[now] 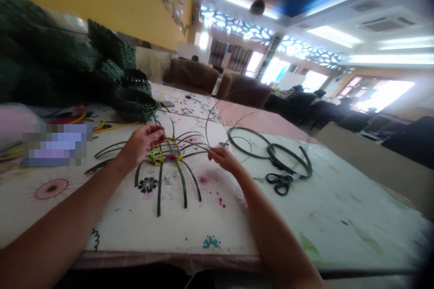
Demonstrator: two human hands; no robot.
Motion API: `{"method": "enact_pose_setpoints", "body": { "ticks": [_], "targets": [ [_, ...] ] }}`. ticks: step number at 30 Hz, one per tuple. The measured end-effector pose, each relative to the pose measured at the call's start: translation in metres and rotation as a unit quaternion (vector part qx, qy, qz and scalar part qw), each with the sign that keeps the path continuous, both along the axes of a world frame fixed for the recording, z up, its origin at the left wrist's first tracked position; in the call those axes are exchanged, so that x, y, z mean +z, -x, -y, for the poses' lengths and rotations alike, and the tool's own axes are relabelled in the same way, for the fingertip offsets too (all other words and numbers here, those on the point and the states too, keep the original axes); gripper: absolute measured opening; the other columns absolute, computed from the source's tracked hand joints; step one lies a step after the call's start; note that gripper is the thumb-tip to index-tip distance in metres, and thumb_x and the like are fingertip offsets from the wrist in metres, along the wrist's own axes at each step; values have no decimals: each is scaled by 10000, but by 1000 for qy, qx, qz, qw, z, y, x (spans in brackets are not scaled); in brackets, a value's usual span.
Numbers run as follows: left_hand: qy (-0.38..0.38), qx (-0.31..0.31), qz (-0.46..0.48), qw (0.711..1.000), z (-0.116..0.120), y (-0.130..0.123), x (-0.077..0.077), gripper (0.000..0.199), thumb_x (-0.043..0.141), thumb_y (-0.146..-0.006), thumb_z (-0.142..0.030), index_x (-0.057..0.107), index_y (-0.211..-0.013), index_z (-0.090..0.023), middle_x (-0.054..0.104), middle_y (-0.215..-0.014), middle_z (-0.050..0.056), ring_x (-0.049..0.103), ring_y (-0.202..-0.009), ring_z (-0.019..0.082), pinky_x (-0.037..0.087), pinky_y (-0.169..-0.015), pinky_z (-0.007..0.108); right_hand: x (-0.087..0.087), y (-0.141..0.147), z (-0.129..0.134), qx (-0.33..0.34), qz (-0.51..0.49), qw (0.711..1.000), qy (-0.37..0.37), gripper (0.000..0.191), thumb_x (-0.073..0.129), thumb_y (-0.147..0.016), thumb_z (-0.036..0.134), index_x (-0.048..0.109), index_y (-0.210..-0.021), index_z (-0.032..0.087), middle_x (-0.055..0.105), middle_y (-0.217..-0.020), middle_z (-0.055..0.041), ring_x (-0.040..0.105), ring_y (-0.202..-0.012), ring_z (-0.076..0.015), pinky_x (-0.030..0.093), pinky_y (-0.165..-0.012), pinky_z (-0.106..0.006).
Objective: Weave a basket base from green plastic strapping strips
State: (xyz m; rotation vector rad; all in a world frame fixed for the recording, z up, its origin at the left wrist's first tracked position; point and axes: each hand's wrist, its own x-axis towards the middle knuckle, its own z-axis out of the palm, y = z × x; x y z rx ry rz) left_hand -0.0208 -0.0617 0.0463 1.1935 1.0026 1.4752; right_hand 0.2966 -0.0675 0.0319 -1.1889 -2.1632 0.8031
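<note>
A small woven piece of dark green strips (171, 149) lies on the patterned tablecloth, its loose ends spread outward and yellow and red ties on it. At its upper left edge is my left hand (144, 142), thumb and fingers pinched at a strip. My right hand (220, 157) is closed to the right of the weave, pinching a thin dark strand that runs between the two hands and loops up behind. What exactly lies between the left fingertips is too small to make out.
Black scissors (280, 183) and coiled dark strips (252, 142) lie at the right. Dark green woven baskets (135, 99) are piled at the back left, near yellow strips (117, 127). Brown chairs (193, 74) stand beyond the table (339, 203).
</note>
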Motion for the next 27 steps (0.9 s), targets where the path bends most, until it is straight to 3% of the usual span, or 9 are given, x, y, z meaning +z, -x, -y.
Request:
{"method": "enact_pose_setpoints", "body": {
  "ticks": [2,6,10,12,14,17,19,22,27],
  "targets": [
    [-57,29,-141,988,2,0,1,407,821,-719,-466,720,-976,-168,741,-968,68,702,-972,252,550,-991,415,0,4,1,10,10,1000,-1,451,459,-967,559,575,-716,203,368,-571,59,353,-560,-112,293,-587,-276],
    [-204,38,-378,902,13,-2,8,476,657,-872,-560,726,-1152,-182,721,-1230,111,647,-1196,313,464,-1116,450,5,15,7,19,57,998,-23,417,468,-1009,465,569,-706,198,466,-589,42,421,-583,-112,304,-630,-272],
    [-285,-27,-467,837,20,-15,5,541,546,-957,-619,692,-1265,-200,690,-1349,134,612,-1290,324,399,-1186,482,13,29,19,7,122,987,-100,397,477,-1045,420,536,-717,203,472,-614,43,407,-593,-107,270,-631,-272],
    [-307,-45,-496,811,21,-23,-1,550,508,-978,-635,703,-1236,-191,711,-1312,148,625,-1273,339,343,-1218,542,15,37,26,2,152,978,-140,393,475,-1058,406,540,-727,205,450,-618,47,372,-587,-107,254,-627,-276],
    [-321,-68,-510,795,22,-29,-8,521,481,-999,-614,729,-1152,-183,748,-1207,147,669,-1186,329,378,-1187,550,16,44,33,13,183,968,-170,374,478,-1066,391,573,-755,206,459,-626,45,362,-585,-111,253,-623,-278],
    [-319,-116,-499,797,23,-33,-13,464,440,-1031,-528,761,-1051,-194,781,-1066,118,721,-1017,274,535,-984,422,13,51,37,29,202,953,-225,358,465,-1077,384,635,-815,208,548,-687,21,437,-617,-125,291,-624,-275],
    [-307,-107,-488,810,23,-31,-14,433,454,-1021,-494,777,-1057,-208,793,-1072,107,730,-1004,266,551,-919,377,12,49,35,-6,157,944,-290,368,432,-1090,384,679,-883,206,639,-823,-26,546,-733,-145,368,-675,-270],
    [-266,-46,-477,836,23,-25,-11,387,504,-976,-470,790,-1067,-227,799,-1126,95,731,-1063,283,534,-959,374,11,36,25,-126,26,912,-390,389,393,-1096,404,710,-988,206,681,-1011,-94,621,-924,-178,463,-812,-287],
    [-153,29,-446,882,23,-16,3,397,524,-909,-433,778,-1093,-189,802,-1110,77,724,-1020,268,528,-910,319,10,-6,3,-313,-143,842,-417,433,347,-1081,467,657,-913,216,630,-814,-44,599,-768,-173,471,-755,-305]
  ]
}}
